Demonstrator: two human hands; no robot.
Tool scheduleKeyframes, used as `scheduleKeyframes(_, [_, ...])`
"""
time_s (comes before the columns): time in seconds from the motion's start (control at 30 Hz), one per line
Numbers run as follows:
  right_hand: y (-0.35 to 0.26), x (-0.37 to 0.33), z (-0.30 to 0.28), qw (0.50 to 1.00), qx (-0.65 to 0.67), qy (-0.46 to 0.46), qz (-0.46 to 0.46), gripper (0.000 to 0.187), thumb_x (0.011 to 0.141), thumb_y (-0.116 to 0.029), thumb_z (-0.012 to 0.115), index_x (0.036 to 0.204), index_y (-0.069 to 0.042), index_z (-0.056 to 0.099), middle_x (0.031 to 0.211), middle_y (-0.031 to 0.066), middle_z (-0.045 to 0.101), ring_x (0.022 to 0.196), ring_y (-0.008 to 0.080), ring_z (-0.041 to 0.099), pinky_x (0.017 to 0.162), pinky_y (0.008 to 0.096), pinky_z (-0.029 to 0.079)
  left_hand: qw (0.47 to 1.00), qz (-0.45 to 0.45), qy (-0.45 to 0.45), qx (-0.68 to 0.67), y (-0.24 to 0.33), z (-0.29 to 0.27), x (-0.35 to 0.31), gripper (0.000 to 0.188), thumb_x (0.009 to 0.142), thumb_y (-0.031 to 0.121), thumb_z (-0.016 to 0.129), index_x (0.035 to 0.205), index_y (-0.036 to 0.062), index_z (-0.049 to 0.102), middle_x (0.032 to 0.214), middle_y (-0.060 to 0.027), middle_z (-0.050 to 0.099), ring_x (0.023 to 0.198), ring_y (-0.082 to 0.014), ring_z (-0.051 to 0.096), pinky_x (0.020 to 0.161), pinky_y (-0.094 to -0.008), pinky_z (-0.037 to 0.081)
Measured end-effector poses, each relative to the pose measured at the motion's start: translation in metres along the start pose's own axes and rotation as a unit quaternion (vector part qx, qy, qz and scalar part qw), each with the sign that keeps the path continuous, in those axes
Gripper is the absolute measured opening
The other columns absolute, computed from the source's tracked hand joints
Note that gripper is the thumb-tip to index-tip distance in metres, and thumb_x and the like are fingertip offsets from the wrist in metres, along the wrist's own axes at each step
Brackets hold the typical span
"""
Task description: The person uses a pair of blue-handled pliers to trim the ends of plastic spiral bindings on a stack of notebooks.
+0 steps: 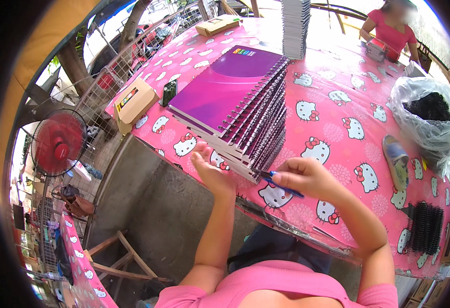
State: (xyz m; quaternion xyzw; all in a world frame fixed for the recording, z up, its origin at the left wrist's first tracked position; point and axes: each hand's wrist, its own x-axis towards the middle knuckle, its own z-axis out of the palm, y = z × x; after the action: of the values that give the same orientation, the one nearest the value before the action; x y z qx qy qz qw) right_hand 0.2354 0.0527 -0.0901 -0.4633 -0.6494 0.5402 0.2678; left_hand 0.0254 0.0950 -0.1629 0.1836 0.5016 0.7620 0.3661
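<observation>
A tall stack of purple spiral-bound notebooks [225,92] stands on the pink table, its black coils facing right. In my right hand [307,178] is a pair of blue-handled pliers [286,188], their dark jaws at the near lower corner of the stack by the coil ends. Whether the jaws grip a coil is too small to tell. My left hand [212,172] is open, palm turned up and fingers apart, beside the near edge of the stack. It holds nothing that I can see.
Around the pink patterned tablecloth [299,215] stand a cardboard box [136,104], a phone [169,93], a white paper stack [294,31], a plastic bag with black coils [430,106], a cloth shoe-shaped item [395,161] and loose black coils [425,227]. A person [391,31] works at the far right.
</observation>
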Motion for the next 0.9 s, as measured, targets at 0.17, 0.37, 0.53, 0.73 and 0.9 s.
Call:
scheduleKeyframes(0.17, [0.020,-0.007,0.013,0.833,-0.352,0.249,-0.346,0.041,0.075,-0.029,0.078,0.104,-0.005,0.061,0.098,0.0114,0.060,0.088,0.0282,0.059,0.072,0.0375,0.048,0.991,-0.012,-0.126,-0.045,-0.034,0.007,-0.004,0.060,0.104,0.047,0.019,0.134,0.0015,0.043,0.125,-0.0092,0.053,0.110,-0.0195,0.055,0.097,-0.0344,0.045])
scheduleKeyframes(0.37, [0.019,0.004,0.003,0.988,-0.069,0.066,-0.124,0.035,0.080,-0.030,0.077,0.096,-0.001,0.064,0.083,0.0099,0.064,0.076,0.0227,0.064,0.065,0.0354,0.051,0.990,-0.003,-0.117,-0.077,-0.029,0.020,-0.014,0.059,0.104,0.046,0.023,0.129,-0.0011,0.048,0.118,-0.0096,0.057,0.105,-0.0190,0.058,0.093,-0.0336,0.047])
scheduleKeyframes(0.53, [0.021,0.007,0.001,0.993,0.098,-0.040,0.048,0.039,0.089,-0.035,0.069,0.099,0.003,0.064,0.080,0.0074,0.067,0.073,0.0154,0.064,0.064,0.0308,0.051,0.987,0.062,-0.141,0.041,-0.048,-0.002,0.000,0.060,0.104,0.047,0.023,0.130,-0.0024,0.046,0.118,-0.0098,0.057,0.104,-0.0192,0.058,0.092,-0.0327,0.047])
scheduleKeyframes(0.73, [0.042,-0.001,0.009,0.848,-0.342,0.214,-0.343,0.048,0.074,-0.031,0.077,0.110,-0.005,0.058,0.104,0.0122,0.058,0.096,0.0301,0.055,0.082,0.0412,0.043,0.980,0.109,-0.145,0.083,-0.053,0.000,-0.002,0.057,0.104,0.039,0.018,0.132,-0.0035,0.044,0.128,-0.0123,0.052,0.113,-0.0203,0.054,0.099,-0.0342,0.045])
scheduleKeyframes(0.9, [0.045,0.010,0.006,0.901,-0.244,0.161,-0.320,0.038,0.077,-0.026,0.077,0.103,-0.003,0.062,0.091,0.0111,0.061,0.083,0.0264,0.059,0.070,0.0371,0.048,0.987,0.042,-0.153,-0.035,-0.057,0.001,0.005,0.045,0.102,0.033,0.024,0.126,0.0018,0.045,0.118,-0.0106,0.054,0.105,-0.0185,0.057,0.092,-0.0335,0.049])
